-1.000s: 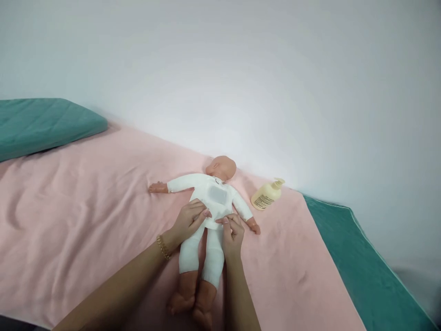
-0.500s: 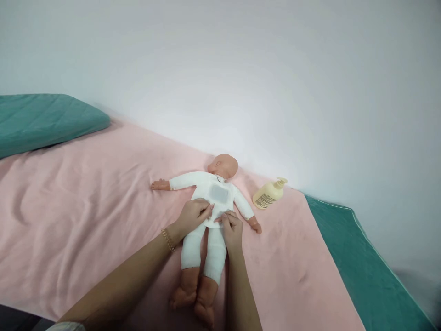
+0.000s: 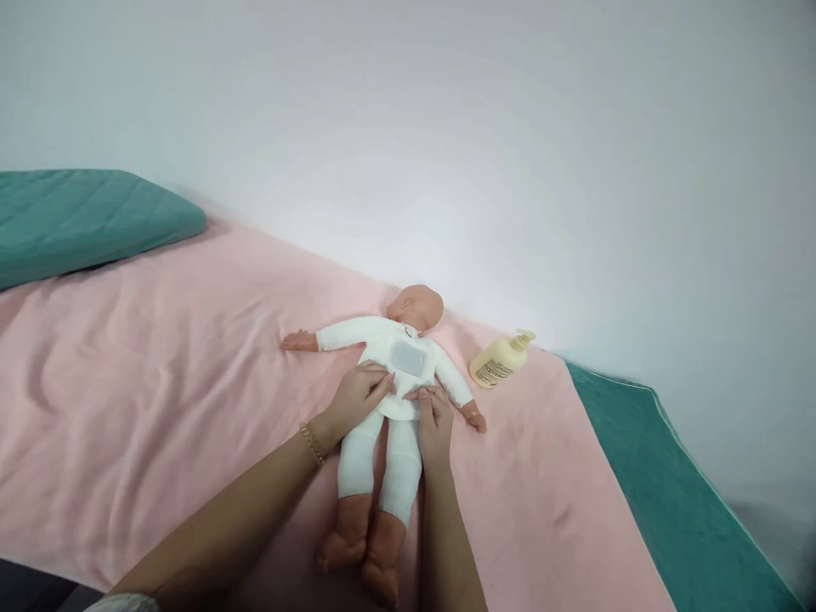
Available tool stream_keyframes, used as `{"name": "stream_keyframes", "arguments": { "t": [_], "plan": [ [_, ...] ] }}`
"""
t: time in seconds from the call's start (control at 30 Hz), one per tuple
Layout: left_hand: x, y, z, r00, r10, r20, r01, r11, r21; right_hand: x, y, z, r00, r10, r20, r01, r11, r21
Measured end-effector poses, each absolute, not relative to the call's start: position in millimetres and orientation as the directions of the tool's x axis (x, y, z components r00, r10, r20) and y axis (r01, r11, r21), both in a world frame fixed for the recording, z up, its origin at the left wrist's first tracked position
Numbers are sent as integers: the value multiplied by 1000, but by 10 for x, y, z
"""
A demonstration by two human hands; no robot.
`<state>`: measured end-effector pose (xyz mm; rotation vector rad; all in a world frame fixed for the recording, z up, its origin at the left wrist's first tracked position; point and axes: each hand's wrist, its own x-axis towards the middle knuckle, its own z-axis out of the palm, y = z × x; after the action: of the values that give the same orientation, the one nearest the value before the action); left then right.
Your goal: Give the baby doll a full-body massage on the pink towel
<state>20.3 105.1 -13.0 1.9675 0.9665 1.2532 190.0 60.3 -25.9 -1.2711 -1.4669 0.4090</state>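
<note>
A baby doll [image 3: 401, 399] with a white cloth body lies stretched out, its bare head turned to the left and its arms spread. A grey rectangular panel [image 3: 408, 359] is set in its torso. On the lower torso, just below the panel, my left hand [image 3: 363, 395] rests at the left side, fingers bent and thumb against the cloth. My right hand [image 3: 435, 416] faces it from the right, fingers curled and fingertips pinched at the cloth. A small gap separates the two hands. Whether cloth is caught between the fingertips is hard to see.
Under the doll spreads a pink blanket [image 3: 191, 382]. A yellow pump bottle [image 3: 501, 361] leans to the right of the doll. Green padded fabric [image 3: 95, 221] lies at the left, and a green sheet [image 3: 676, 476] shows at the right. A pale wall [image 3: 408, 127] rises behind.
My right hand has shifted slightly up along the doll's torso, and my left hand very slightly up. The whole view has drifted a little; the doll and bottle lie the same way.
</note>
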Motion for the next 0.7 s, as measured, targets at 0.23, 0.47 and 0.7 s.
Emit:
{"name": "stream_keyframes", "arguments": {
  "t": [0.23,0.47,0.7],
  "plan": [
    [221,1079,-146,301,840,452,287,-532,797,1890,644,-266,164,873,460,519,320,-793],
    [188,1077,-182,245,816,523,145,-564,813,1858,568,-190,250,835,491,555,292,-779],
    [191,1120,-203,228,842,488,150,-526,837,1855,594,-166,268,833,484,550,281,-787]
  ]
}}
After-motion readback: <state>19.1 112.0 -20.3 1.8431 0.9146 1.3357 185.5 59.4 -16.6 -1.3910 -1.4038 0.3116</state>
